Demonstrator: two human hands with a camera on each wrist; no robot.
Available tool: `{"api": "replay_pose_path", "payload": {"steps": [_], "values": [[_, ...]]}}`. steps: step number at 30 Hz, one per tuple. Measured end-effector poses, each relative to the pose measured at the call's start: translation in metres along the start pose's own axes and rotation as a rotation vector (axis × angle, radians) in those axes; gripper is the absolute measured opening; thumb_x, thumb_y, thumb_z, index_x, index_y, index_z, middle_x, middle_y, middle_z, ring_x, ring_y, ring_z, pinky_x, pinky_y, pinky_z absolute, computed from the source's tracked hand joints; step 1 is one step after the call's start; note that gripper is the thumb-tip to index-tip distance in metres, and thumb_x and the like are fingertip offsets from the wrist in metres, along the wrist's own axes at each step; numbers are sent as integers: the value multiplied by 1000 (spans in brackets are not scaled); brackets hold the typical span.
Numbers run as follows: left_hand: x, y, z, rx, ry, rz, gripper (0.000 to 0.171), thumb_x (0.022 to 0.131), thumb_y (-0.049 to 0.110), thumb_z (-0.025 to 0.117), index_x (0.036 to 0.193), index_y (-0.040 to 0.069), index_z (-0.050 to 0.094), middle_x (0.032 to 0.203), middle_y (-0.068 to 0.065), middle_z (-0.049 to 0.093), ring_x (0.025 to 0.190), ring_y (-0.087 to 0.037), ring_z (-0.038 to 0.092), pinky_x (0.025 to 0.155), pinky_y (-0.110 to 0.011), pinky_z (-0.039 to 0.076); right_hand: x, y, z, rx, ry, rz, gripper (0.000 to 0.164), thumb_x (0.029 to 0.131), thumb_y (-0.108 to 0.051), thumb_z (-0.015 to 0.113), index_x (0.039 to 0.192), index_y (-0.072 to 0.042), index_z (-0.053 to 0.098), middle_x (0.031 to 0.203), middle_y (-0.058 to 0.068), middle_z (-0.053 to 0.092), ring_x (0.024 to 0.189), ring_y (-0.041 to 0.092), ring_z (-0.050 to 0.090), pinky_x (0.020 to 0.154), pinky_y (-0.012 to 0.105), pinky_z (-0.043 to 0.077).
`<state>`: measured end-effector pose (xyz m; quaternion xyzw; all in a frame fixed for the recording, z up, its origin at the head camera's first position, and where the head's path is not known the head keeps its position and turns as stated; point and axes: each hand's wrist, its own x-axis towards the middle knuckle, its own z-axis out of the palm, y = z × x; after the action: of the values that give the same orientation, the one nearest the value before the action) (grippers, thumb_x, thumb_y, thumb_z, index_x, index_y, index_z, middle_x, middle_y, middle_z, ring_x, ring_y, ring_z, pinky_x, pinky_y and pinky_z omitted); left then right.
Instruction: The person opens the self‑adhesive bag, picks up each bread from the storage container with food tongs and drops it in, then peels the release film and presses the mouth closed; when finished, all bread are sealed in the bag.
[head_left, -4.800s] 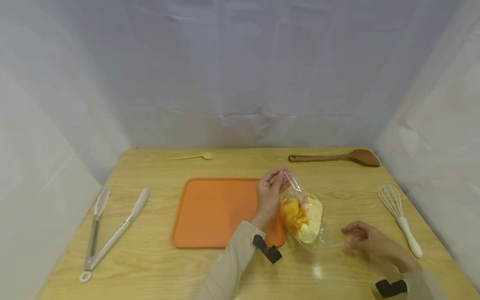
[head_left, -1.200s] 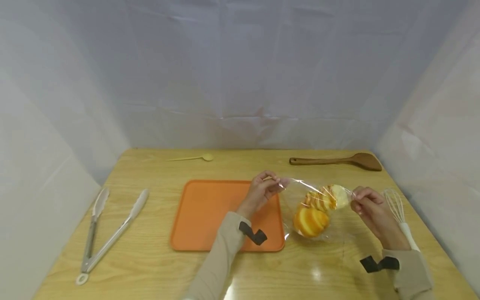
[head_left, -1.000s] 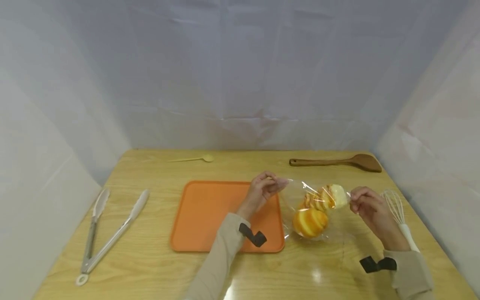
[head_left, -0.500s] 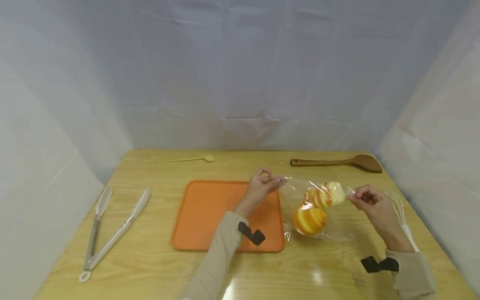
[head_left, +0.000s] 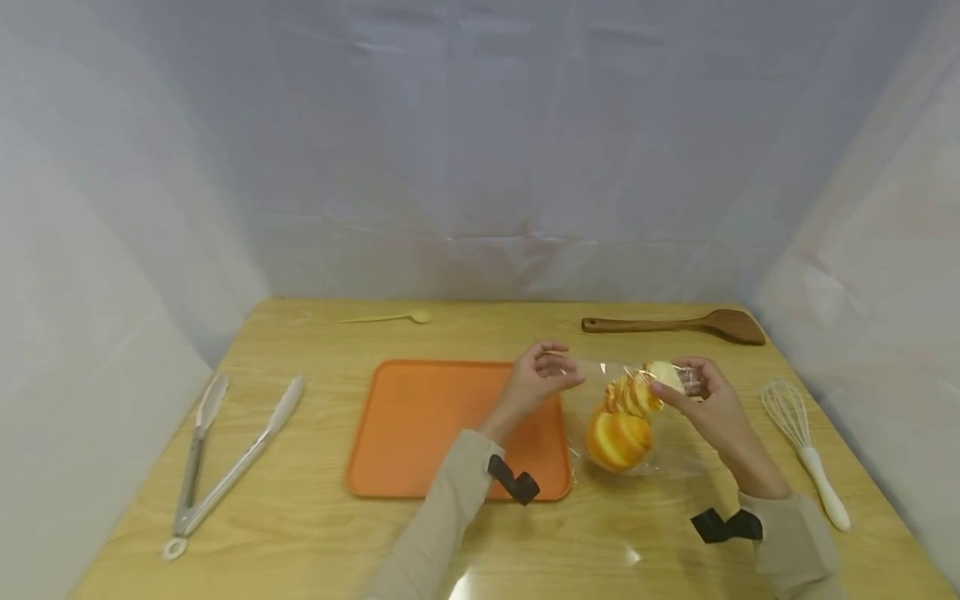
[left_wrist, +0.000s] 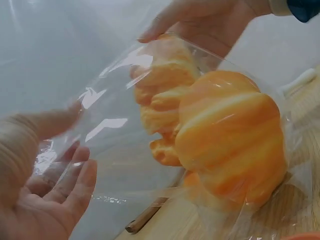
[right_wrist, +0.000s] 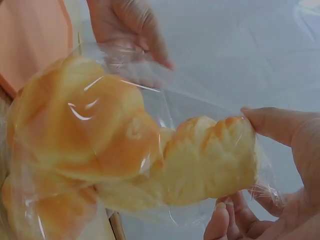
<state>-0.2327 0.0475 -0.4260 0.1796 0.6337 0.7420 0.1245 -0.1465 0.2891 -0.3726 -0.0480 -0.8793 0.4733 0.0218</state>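
A clear plastic bag holds several bread rolls, among them a round striped bun and a twisted, pale-ended roll. My right hand grips the pale end of that roll through the film, thumb on one side and fingers on the other. At the bag's other side is my left hand, its thumb and fingers spread apart against the film. In the left wrist view part of the left hand shows through the plastic. The bag is held up just right of an orange tray.
Tongs lie spread at the left of the wooden table. Along the back are a small yellow spoon and a wooden spatula. A whisk lies at the right. Pale sheeting encloses the table.
Earlier the left hand held the bag alone; then both hands pinched its edges. Now the right hand has moved left onto the pale roll, and the left hand's fingers have spread.
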Motion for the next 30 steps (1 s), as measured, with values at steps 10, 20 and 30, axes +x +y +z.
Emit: {"api": "replay_pose_path", "payload": {"steps": [10, 20, 30], "values": [[-5, 0, 4, 6, -4, 15, 37, 88, -1, 68, 124, -1, 55, 101, -16, 72, 78, -3, 66, 83, -28, 58, 1, -4, 5, 55, 3, 22, 50, 96, -34, 61, 135, -8, 45, 118, 2, 46, 80, 6, 43, 67, 22, 45], [-7, -2, -2, 53, 34, -1, 39, 90, 5, 69, 127, 3, 56, 108, -19, 72, 82, -3, 66, 84, -28, 57, -4, 22, -8, 401, -44, -83, 21, 98, -17, 60, 106, -35, 66, 96, -21, 67, 85, -4, 62, 76, 13, 53], [-13, -2, -15, -27, 16, 4, 34, 91, 1, 66, 124, -3, 58, 107, -23, 72, 85, -7, 70, 95, -48, 54, -4, 24, -8, 534, 80, -165, 25, 93, -3, 63, 91, -26, 74, 88, -20, 71, 75, -3, 62, 64, 13, 52]]}}
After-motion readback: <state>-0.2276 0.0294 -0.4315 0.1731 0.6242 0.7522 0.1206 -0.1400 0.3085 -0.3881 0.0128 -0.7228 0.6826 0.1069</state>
